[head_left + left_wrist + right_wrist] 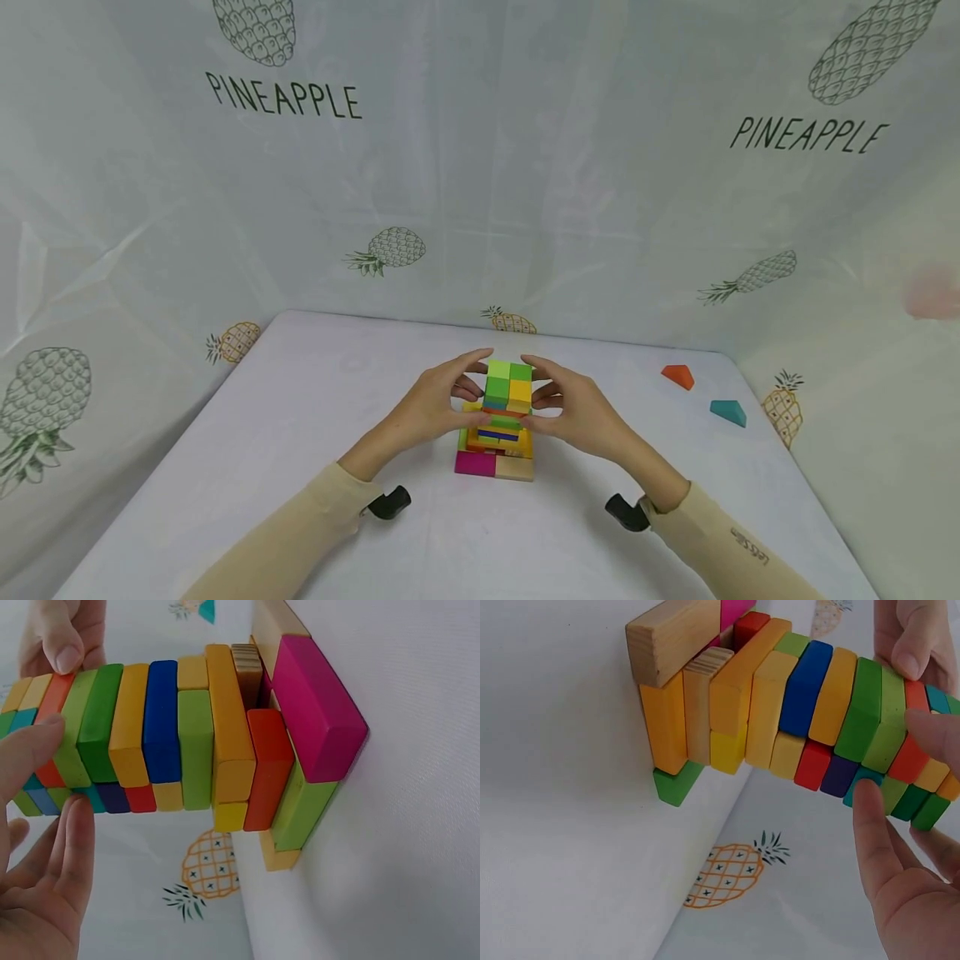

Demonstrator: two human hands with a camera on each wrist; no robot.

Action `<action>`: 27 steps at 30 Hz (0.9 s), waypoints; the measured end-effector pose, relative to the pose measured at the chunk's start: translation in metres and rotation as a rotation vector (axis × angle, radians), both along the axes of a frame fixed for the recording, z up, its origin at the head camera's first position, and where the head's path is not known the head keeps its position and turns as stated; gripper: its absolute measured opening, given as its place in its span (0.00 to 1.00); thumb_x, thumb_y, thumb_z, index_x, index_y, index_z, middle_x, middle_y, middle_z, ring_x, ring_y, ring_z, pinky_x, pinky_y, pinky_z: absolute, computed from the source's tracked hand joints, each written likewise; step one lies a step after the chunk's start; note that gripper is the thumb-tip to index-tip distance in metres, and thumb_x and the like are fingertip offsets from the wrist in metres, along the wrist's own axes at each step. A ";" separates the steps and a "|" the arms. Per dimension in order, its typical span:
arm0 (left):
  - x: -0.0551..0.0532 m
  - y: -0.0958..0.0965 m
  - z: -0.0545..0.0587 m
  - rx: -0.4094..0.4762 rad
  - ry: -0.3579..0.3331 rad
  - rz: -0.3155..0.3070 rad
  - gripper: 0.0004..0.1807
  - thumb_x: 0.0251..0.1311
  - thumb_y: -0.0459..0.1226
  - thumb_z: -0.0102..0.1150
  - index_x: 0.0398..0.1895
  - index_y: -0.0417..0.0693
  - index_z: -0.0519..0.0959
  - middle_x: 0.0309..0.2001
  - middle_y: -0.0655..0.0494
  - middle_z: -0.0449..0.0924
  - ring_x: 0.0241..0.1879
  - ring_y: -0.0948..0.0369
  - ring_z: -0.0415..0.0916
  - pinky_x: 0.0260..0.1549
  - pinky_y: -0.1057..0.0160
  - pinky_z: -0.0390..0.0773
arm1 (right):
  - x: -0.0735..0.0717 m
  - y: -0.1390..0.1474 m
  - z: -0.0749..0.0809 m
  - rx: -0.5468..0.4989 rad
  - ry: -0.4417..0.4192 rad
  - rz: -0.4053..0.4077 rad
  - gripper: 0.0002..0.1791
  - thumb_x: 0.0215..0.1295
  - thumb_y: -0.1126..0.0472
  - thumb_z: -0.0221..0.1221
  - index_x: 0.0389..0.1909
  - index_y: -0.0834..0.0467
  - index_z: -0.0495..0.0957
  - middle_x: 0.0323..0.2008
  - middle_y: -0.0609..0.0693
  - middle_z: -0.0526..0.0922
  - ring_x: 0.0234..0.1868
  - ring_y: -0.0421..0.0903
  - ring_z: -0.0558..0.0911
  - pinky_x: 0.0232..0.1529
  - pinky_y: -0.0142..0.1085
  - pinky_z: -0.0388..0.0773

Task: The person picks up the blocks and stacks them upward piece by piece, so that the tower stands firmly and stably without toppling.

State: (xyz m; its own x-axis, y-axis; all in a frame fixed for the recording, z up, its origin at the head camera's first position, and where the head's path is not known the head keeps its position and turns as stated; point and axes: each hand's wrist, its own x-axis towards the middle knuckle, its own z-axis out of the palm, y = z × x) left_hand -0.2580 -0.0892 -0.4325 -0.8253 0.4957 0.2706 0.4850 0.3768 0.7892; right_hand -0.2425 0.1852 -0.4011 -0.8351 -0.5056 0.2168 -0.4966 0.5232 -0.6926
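A tall tower of colourful wooden blocks [498,387] stands on the white table. My left hand [435,396] holds its upper left side, and my right hand [581,408] holds the upper right. In the left wrist view, the left thumb [34,750] lies at the red-orange layer, with the fingers at the tower's back. The right wrist view has the right thumb at the same layer and a fingertip [868,795] against a teal block. At the base, a magenta block [322,709] and a plain wood block [673,641] lie end to end in front.
An orange-red block [678,377] and a teal block [728,412], both angular, lie apart on the table's right. A pineapple-print cloth [570,208] hangs behind the table [360,350]. Black wrist cameras [390,503] stick out from both sleeves near the tabletop.
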 end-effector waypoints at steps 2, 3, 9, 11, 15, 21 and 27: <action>0.001 0.001 0.001 0.001 0.006 0.002 0.52 0.57 0.37 0.81 0.83 0.63 0.62 0.68 0.51 0.77 0.50 0.57 0.86 0.55 0.50 0.86 | 0.001 0.000 0.000 -0.007 -0.006 -0.004 0.49 0.59 0.66 0.78 0.80 0.54 0.66 0.65 0.58 0.80 0.50 0.47 0.88 0.53 0.43 0.88; 0.001 0.001 0.001 -0.001 0.011 0.004 0.52 0.57 0.37 0.81 0.83 0.63 0.62 0.68 0.51 0.77 0.50 0.57 0.86 0.55 0.50 0.87 | 0.001 0.000 0.000 -0.009 -0.003 -0.003 0.48 0.59 0.66 0.78 0.80 0.55 0.66 0.65 0.58 0.80 0.50 0.47 0.88 0.53 0.42 0.88; 0.002 0.003 0.003 -0.021 0.042 0.029 0.52 0.57 0.37 0.82 0.82 0.64 0.63 0.67 0.53 0.78 0.46 0.62 0.86 0.52 0.57 0.87 | 0.001 0.000 0.000 -0.018 0.013 0.013 0.47 0.59 0.66 0.77 0.79 0.57 0.67 0.63 0.60 0.81 0.49 0.48 0.88 0.52 0.43 0.88; 0.003 0.003 0.003 -0.028 0.046 0.036 0.51 0.57 0.38 0.82 0.82 0.64 0.63 0.67 0.54 0.79 0.45 0.65 0.85 0.52 0.60 0.87 | 0.001 -0.001 0.000 -0.020 0.010 0.014 0.47 0.59 0.66 0.77 0.79 0.57 0.67 0.63 0.60 0.81 0.49 0.48 0.88 0.52 0.45 0.88; 0.003 0.003 0.004 -0.023 0.032 0.037 0.51 0.57 0.37 0.82 0.82 0.64 0.64 0.67 0.54 0.79 0.45 0.68 0.85 0.52 0.60 0.87 | 0.000 0.000 0.000 -0.015 0.013 0.014 0.47 0.59 0.67 0.78 0.79 0.57 0.67 0.62 0.59 0.82 0.49 0.48 0.88 0.52 0.44 0.88; 0.003 0.003 0.004 -0.014 0.017 0.031 0.50 0.57 0.36 0.81 0.81 0.63 0.65 0.67 0.54 0.79 0.46 0.65 0.85 0.54 0.56 0.87 | -0.001 0.001 0.000 -0.005 0.006 0.016 0.48 0.58 0.67 0.78 0.79 0.55 0.67 0.63 0.57 0.81 0.50 0.48 0.88 0.53 0.45 0.88; 0.003 0.002 0.003 -0.017 0.028 0.044 0.47 0.59 0.44 0.80 0.81 0.63 0.66 0.68 0.56 0.78 0.51 0.56 0.86 0.55 0.60 0.86 | 0.000 0.002 0.000 -0.001 -0.001 0.014 0.48 0.60 0.63 0.78 0.80 0.55 0.65 0.68 0.58 0.78 0.51 0.47 0.88 0.54 0.42 0.88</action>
